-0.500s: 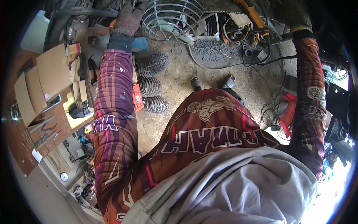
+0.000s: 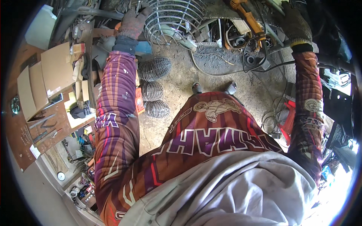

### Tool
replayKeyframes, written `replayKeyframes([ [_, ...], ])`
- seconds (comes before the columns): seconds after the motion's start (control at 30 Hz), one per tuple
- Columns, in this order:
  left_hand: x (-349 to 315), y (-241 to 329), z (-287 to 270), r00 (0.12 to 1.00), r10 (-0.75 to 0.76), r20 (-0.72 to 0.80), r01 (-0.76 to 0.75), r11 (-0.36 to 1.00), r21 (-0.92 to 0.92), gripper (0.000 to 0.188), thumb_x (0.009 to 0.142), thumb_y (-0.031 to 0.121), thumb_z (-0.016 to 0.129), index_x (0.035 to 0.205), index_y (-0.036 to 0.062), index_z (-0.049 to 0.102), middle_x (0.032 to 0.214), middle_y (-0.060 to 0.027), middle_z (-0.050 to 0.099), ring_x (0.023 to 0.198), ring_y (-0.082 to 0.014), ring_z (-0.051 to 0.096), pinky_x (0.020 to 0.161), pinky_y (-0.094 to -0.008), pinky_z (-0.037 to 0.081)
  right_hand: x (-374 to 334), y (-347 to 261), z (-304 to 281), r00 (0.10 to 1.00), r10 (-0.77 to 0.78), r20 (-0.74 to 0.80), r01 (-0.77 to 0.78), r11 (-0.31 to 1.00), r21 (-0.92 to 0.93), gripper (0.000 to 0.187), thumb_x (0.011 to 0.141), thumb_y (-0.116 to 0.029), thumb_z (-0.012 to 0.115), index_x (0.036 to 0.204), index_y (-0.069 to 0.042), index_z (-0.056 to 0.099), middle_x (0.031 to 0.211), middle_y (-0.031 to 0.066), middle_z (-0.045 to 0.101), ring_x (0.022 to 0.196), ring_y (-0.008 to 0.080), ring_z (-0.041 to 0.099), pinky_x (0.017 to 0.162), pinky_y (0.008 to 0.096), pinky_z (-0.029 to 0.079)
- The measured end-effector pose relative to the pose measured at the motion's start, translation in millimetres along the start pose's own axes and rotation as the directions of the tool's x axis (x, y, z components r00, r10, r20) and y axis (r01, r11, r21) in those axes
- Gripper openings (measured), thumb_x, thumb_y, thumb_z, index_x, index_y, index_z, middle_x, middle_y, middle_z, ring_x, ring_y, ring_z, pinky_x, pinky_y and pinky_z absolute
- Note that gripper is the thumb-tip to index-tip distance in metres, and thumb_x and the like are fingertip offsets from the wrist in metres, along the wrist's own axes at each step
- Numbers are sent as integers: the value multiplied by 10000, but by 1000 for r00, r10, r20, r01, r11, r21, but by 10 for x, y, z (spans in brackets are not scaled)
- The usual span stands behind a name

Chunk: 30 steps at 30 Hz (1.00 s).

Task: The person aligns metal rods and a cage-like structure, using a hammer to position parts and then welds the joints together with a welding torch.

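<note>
Both my hands wear dark knit work gloves, at the far edge of the view. My left hand (image 2: 132, 23) is beside a round wire guard (image 2: 173, 20), thumb apart from the other fingers. A small bright metal piece shows between them, and the fingers seem closed on it; its kind is unclear. My right hand (image 2: 297, 29) reaches to the far right, beside a grey metal bar (image 2: 274, 5). Its fingertips are lost in shadow, so its grip is hidden. Between the hands lies an orange power tool (image 2: 247, 17) with a dark cable.
Several wire coils (image 2: 154, 68) stand on the floor at my left, beside an orange-red box (image 2: 139, 101). A cardboard box (image 2: 56, 71) rests on the wooden bench (image 2: 22, 143). A red stand (image 2: 288, 122) and loose cables (image 2: 269, 116) lie at my right. Another cable (image 2: 211, 73) crosses the floor.
The whole view has shifted slightly, with the scene lower in the picture. More of my right hand shows, a little further left. My left hand stays beside the wire guard.
</note>
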<state>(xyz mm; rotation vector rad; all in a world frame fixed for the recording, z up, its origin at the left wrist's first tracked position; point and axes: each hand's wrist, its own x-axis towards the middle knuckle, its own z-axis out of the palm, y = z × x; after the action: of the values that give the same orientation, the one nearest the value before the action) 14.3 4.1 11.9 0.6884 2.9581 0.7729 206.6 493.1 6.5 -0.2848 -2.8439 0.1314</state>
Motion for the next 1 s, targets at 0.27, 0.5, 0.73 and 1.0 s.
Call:
replayKeyframes([
  [0.27, -535, 257, -104, 942, -114, -316, 41, 973, -229, 365, 927, 370, 635, 1085, 43, 676, 988, -122, 696, 953, -219, 652, 887, -354, 486, -22, 114, -62, 984, 122, 128, -113, 991, -72, 445, 938, -440, 610, 1319, -213, 585, 1068, 249, 673, 1013, 441, 655, 814, 547, 535],
  [0.5, -2189, -387, 785, 874, -455, -172, 472, 879, 70, 484, 962, 463, 545, 1099, 10, 646, 1065, -245, 675, 988, -450, 641, 833, -475, 516, -166, 157, -193, 986, 142, 90, -131, 985, -110, 453, 947, -457, 589, 1354, -261, 569, 1075, 243, 683, 1010, 441, 664, 826, 546, 541],
  [0.73, -4510, -1197, 1963, 764, -318, 561, 144, 932, 332, 208, 948, 224, 509, 1062, 85, 613, 1007, -183, 657, 930, -376, 664, 741, -493, 553, -216, -76, -383, 963, 240, 120, -221, 963, -151, 539, 907, -536, 598, 1365, -254, 562, 1130, 188, 679, 1080, 406, 660, 861, 537, 544],
  [1.0, -4800, -1372, 2125, 635, -474, 610, 613, 790, -25, 294, 925, 251, 584, 1168, 91, 631, 870, -63, 638, 727, -212, 620, 654, -382, 516, -344, -184, -481, 969, 141, -202, -176, 971, -163, 557, 861, -552, 652, 1308, -221, 628, 1113, 154, 695, 1128, 374, 626, 890, 498, 529],
])
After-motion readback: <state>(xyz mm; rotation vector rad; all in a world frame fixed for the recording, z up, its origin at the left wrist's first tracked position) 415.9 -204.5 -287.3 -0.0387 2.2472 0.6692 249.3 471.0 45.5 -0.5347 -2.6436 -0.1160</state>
